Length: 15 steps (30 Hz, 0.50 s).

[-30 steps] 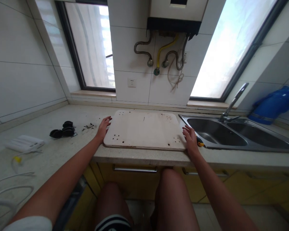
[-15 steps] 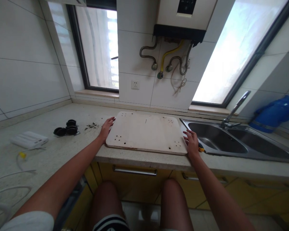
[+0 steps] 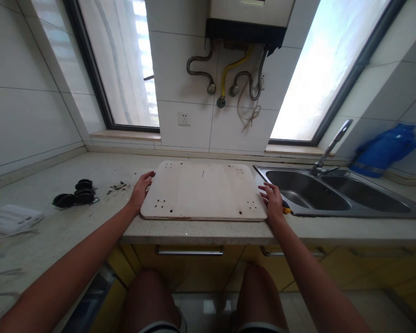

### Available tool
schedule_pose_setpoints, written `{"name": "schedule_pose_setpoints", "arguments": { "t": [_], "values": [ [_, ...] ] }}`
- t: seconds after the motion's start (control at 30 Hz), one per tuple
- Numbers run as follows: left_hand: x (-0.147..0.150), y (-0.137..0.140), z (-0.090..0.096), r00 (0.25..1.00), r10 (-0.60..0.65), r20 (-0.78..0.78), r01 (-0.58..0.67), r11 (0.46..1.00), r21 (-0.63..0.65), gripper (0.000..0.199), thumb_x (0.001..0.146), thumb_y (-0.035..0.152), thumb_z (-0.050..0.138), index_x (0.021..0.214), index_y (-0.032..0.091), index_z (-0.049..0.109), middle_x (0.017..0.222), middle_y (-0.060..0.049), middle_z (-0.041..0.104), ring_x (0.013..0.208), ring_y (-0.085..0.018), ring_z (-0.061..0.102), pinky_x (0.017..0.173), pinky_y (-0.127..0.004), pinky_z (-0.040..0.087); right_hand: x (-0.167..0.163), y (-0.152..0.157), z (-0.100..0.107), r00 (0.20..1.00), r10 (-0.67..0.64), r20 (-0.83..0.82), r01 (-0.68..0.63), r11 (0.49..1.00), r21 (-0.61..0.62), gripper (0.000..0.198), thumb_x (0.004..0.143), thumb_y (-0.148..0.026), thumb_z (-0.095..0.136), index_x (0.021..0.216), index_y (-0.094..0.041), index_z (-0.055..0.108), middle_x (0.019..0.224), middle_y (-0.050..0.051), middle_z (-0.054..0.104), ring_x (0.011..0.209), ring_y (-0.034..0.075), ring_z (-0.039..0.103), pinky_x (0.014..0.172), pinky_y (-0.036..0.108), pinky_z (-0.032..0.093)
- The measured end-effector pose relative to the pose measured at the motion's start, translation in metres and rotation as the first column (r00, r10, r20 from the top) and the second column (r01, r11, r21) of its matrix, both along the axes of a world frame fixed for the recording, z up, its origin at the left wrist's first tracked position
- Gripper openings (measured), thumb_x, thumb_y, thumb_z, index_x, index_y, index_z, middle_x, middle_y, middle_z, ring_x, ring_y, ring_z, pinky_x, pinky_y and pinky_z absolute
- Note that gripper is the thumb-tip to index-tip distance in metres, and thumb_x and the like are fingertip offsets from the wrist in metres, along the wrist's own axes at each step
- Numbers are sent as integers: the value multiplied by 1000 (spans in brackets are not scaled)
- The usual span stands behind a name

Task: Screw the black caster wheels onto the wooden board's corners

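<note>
A pale wooden board (image 3: 203, 192) with rounded corners lies flat on the counter. Clusters of small holes mark its corners, and a short dark line is near its far middle. My left hand (image 3: 141, 192) holds its left edge, fingers pointing away from me. At the opposite edge, my right hand (image 3: 272, 201) grips the board's side with its fingers slightly bent and spaced. Just beyond that hand shows a black and orange tool handle (image 3: 286, 209), mostly hidden. Black caster wheels (image 3: 78, 194) lie to the left, beside a scatter of small dark screws (image 3: 118, 187).
A double steel sink (image 3: 305, 192) with a faucet (image 3: 329, 150) is on the right, a blue bundle (image 3: 384, 150) behind it. A white device (image 3: 14, 218) with cables lies far left. A water heater (image 3: 247, 30) with hoses hangs above. Drawer handles (image 3: 189, 251) line the counter front.
My view has shifted slightly right and down, so everything appears further left. Both hands stay at the board's sides, and the board seems to lie in the same place.
</note>
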<state>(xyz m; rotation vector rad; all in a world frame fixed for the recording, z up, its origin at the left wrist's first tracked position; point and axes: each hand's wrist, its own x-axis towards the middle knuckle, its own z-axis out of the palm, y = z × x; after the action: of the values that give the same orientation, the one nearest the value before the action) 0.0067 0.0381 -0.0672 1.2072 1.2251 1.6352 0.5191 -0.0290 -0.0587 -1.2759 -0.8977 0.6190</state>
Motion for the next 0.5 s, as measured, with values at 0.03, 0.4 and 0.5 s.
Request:
{"name": "schedule_pose_setpoints", "arguments": {
  "t": [0.03,0.4,0.5],
  "values": [
    [0,-1,0,1000,0,0,0,1000,3,59,83,61,75,133,28,74,158,-11,68,139,-33,66,98,-39,61,0,0,0,1000,1,5,-1,1000,-1,58,84,-70,71,125,-29,69,129,8,81,105,27,73,91,41,53],
    [-1,0,3,997,26,-66,-24,999,38,64,79,60,80,131,23,75,156,-16,70,150,-39,60,122,-51,52,-2,-4,6,1000,12,-3,-12,999,-38,54,82,-69,72,121,-31,70,128,9,82,115,32,73,92,44,54],
    [-2,0,3,996,31,-86,-29,999,24,71,79,62,77,138,22,74,156,-17,71,147,-38,63,123,-51,50,-2,-5,7,999,21,-26,-22,999,-48,55,81,-69,73,121,-31,70,129,9,82,117,33,74,93,44,55]
  ]
}}
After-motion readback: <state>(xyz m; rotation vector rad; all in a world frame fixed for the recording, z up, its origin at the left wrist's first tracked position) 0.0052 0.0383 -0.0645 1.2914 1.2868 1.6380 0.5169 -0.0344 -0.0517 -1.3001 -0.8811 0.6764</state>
